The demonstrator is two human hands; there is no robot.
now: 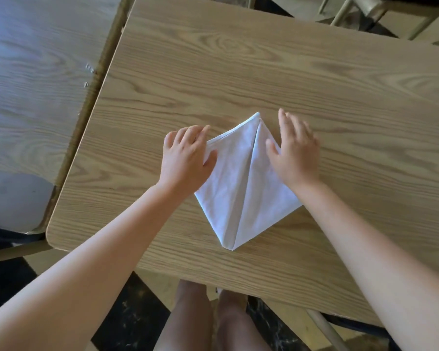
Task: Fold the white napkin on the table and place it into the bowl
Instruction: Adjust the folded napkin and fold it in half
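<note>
The white napkin [241, 183] lies flat on the wooden table [238, 72], folded into a kite shape with two flaps meeting along a middle seam. Its narrow tip points toward the table's near edge. My left hand [185, 158] rests palm down on the napkin's left corner, fingers spread. On the right flap and corner my right hand [295, 150] lies flat, fingers apart too. Neither hand grips the cloth. No bowl is in view.
A second wooden table [31, 79] stands close on the left, with a narrow gap between the two. Chair legs [345, 11] show beyond the far edge. My knees are under the near edge.
</note>
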